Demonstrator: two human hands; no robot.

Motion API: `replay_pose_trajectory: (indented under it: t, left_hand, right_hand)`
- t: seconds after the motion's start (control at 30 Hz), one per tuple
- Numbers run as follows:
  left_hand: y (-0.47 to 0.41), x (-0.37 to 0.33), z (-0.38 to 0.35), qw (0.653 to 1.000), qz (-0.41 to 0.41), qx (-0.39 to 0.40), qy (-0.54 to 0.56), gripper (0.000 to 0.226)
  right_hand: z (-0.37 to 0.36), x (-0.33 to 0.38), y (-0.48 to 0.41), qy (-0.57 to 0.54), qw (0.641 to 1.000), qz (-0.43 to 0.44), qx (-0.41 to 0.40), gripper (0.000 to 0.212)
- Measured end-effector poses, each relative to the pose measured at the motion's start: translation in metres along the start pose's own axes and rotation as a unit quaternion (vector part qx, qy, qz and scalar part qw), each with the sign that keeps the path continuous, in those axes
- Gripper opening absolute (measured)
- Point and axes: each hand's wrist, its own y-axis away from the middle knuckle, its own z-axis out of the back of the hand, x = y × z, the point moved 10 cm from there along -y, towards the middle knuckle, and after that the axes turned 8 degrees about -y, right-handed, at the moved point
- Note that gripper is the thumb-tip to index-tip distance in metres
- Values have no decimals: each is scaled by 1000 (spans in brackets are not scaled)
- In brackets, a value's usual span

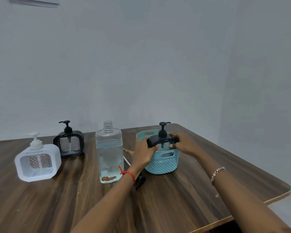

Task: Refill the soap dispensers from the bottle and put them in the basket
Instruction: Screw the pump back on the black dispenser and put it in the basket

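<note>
Head: left hand [144,153], right hand [185,142] around dispenser [163,139]

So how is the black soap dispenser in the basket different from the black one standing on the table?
The dispenser in the basket is inside the teal basket, gripped by the left hand and right hand; the dispenser on the table stands untouched beside the white dispenser. The first's spout points right, the second's left. Both have a black frame, black pump and clear dotted window.
</note>
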Motion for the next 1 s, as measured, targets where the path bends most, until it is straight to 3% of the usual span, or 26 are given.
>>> replay_pose_trajectory:
  t: [0.17,0.3,0.47,0.6,0.87,1.0]
  left_hand:
    - [2,5,-1,999,-4,1,-33,32]
    - [2,6,-7,997,-3,28,-75,44]
    - [10,-6,-3,997,-59,36,-45,64]
    - [12,-3,-6,996,-58,55,-47,75]
    - [13,0,-9,993,-44,52,-96,76]
    - [14,4,-16,990,-39,74,-117,83]
  right_hand:
    - [-3,-5,-2,31,1000,-3,-3,35]
    - [-4,-4,-3,39,999,5,0,38]
    - [-1,-1,0,32,999,25,-28,40]
    - [5,-1,7,-14,997,32,-64,41]
    - [15,-7,12,-97,988,18,-115,21]
    - [12,-5,12,-91,990,28,-105,22]
